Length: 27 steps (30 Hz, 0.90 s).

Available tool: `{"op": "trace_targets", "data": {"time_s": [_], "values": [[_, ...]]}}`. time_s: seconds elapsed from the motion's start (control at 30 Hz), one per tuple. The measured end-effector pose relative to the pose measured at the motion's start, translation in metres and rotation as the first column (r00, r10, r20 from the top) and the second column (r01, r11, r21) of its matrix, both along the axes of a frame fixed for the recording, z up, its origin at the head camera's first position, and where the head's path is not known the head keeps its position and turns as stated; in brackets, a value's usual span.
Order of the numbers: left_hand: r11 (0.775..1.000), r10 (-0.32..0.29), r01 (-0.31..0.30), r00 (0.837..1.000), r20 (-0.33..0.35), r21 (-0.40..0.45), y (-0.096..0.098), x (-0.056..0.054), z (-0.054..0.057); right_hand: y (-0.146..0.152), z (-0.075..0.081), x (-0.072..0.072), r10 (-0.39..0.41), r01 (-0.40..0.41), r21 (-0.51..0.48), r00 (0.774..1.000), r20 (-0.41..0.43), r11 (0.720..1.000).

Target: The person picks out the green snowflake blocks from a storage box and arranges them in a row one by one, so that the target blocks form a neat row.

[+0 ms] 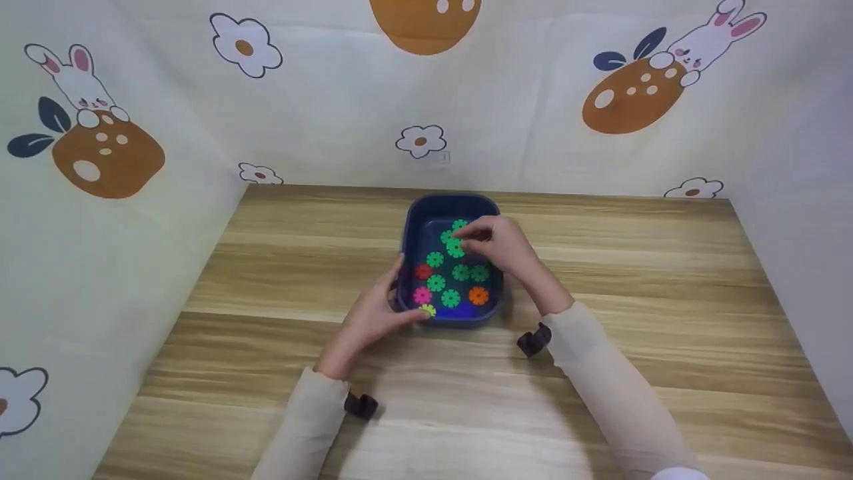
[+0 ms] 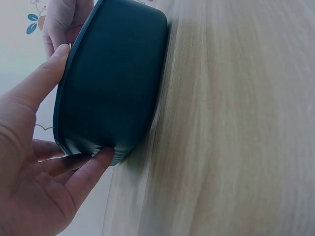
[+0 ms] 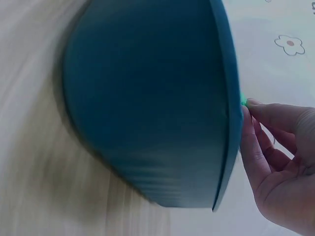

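A dark blue plastic bin [image 1: 453, 323] stands on the table with several notched snowflake discs inside. Most are green, such as one green disc [image 1: 450, 298]; a red disc [image 1: 423, 271], a pink disc [image 1: 422, 295], an orange disc [image 1: 478, 296] and a yellow disc [image 1: 430, 310] lie among them. My left hand [image 1: 376, 313] grips the bin's near left corner, thumb at the rim and fingers along the outer wall [image 2: 115, 73]. Over the bin's right side, my right hand [image 1: 496, 243] pinches a green snowflake disc [image 3: 243, 100] between thumb and forefinger; the rim partly hides it.
The bin sits toward the back of a wood-grain table [image 1: 300, 267]. Pale printed cloth [image 1: 333, 100] stands behind the table and along its sides. Each sleeve carries a small black wrist camera, one by the left cuff [image 1: 360, 405], one by the right [image 1: 534, 340].
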State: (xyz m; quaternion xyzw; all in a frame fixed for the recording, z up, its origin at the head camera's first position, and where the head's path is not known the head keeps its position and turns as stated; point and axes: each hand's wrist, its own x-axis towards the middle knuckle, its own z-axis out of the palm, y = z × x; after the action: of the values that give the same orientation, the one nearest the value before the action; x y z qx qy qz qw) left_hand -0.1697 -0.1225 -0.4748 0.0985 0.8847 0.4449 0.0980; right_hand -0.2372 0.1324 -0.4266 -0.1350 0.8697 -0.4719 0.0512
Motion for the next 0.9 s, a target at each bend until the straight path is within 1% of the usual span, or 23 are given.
{"op": "trace_targets", "data": {"time_s": [0.3,0.4,0.5,0.6,0.73,0.8,0.9], "values": [[1.0,0.002,-0.002,1.0,-0.016,-0.001,0.002,0.0,-0.001,0.018,0.002,-0.007,-0.092,0.093,-0.07,0.996,0.012,0.993],[1.0,0.007,-0.007,1.0,-0.016,0.003,0.002,-0.001,-0.001,0.024,0.003,-0.008,-0.132,0.133,-0.096,0.991,0.018,0.986],[1.0,0.011,-0.011,1.0,-0.016,0.001,0.002,0.0,-0.001,0.03,0.002,-0.01,-0.178,0.177,-0.1,0.984,0.002,0.979],[1.0,0.014,-0.014,1.0,-0.014,-0.002,0.002,0.0,0.0,0.037,-0.001,-0.012,-0.224,0.22,-0.098,0.974,-0.034,0.971],[1.0,0.015,-0.015,1.0,-0.006,-0.005,0.002,0.0,0.0,0.045,-0.007,-0.015,-0.29,0.278,-0.125,0.953,-0.087,0.952],[1.0,0.014,-0.014,1.0,-0.005,-0.005,0.003,0.0,0.0,0.05,-0.01,-0.016,-0.324,0.308,-0.152,0.942,-0.093,0.939],[1.0,0.016,-0.016,1.0,-0.002,-0.009,0.002,0.0,0.0,0.057,-0.014,-0.018,-0.362,0.34,-0.216,0.929,-0.075,0.915]]}}
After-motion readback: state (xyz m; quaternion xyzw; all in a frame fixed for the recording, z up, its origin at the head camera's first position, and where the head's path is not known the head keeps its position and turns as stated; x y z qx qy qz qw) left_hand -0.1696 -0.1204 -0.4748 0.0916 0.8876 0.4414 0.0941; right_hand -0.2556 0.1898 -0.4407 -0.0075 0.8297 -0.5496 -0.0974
